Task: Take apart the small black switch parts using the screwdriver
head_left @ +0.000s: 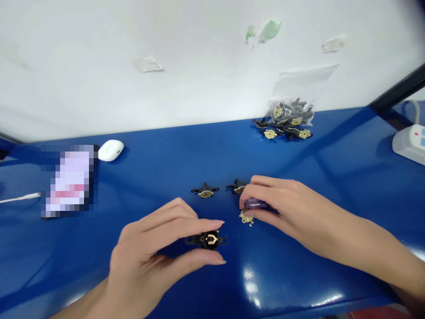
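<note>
Between the thumb and fingers of my left hand [156, 252] is a small black plastic housing [211, 240] with side lugs; its open face shows a brass-coloured contact. My right hand [288, 206] is closed around a short tool with a translucent purple handle [255, 203]; its tip is hidden. Just below those fingers lies a thin brass-coloured plate [246, 218] with tiny metal pieces [251, 223] beside it. Beyond the hands rest two black parts with brass-coloured plates, one on the left [205, 190] and one [236, 186] partly covered by my right hand.
A clear plastic bag [299, 88] of similar parts leans on the wall, with several loose parts [282, 130] before it. At left are a phone [71, 179], a white cable [21, 197] and a white case [111, 150]. A white power strip [411, 141] sits far right.
</note>
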A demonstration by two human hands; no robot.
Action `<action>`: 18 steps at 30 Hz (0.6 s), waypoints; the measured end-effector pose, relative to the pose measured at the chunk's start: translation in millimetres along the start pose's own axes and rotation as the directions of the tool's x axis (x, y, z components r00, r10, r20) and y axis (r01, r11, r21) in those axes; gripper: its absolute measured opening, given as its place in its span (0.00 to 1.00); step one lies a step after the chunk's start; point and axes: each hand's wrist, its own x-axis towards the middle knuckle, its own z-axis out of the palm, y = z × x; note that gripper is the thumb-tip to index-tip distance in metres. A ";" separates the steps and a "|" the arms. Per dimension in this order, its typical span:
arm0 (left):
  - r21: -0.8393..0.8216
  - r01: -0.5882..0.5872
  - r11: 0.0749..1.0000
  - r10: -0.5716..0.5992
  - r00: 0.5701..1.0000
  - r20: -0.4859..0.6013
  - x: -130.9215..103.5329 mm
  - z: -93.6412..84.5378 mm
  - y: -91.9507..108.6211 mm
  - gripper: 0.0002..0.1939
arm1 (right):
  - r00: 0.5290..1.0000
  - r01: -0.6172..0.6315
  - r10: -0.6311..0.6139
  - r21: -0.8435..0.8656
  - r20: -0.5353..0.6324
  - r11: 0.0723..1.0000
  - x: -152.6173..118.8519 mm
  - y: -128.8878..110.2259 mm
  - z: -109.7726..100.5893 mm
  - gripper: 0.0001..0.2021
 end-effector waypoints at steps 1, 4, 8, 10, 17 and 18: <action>0.001 0.003 1.000 -0.003 1.000 -0.001 0.0 0.0 0.2 0.14 | 1.000 0.011 -0.012 -0.004 -0.009 1.000 -0.4 -1.0 -0.4 0.10; -0.004 0.013 1.000 -0.013 1.000 0.003 0.1 -0.2 0.5 0.15 | 0.998 0.025 -0.025 -0.005 -0.066 1.000 -1.3 -6.9 -4.2 0.09; -0.030 0.011 0.999 -0.012 1.000 -0.016 0.6 0.9 0.2 0.16 | 0.962 0.030 -0.023 0.022 -0.271 0.999 -2.9 -14.3 -10.6 0.09; -0.030 0.013 0.999 -0.014 1.000 -0.026 0.3 1.8 0.2 0.16 | 0.930 0.023 -0.019 0.007 -0.367 1.000 -3.2 -13.6 -11.3 0.10; -0.056 0.013 0.998 -0.016 0.999 -0.052 -0.3 2.8 0.9 0.20 | 0.829 -0.206 0.055 -0.211 -0.557 0.956 4.0 12.5 -5.3 0.14; -0.060 0.015 0.998 -0.019 0.998 -0.055 -0.1 3.0 0.9 0.20 | 0.829 -0.243 0.068 -0.248 -0.556 0.938 5.2 16.7 -4.5 0.14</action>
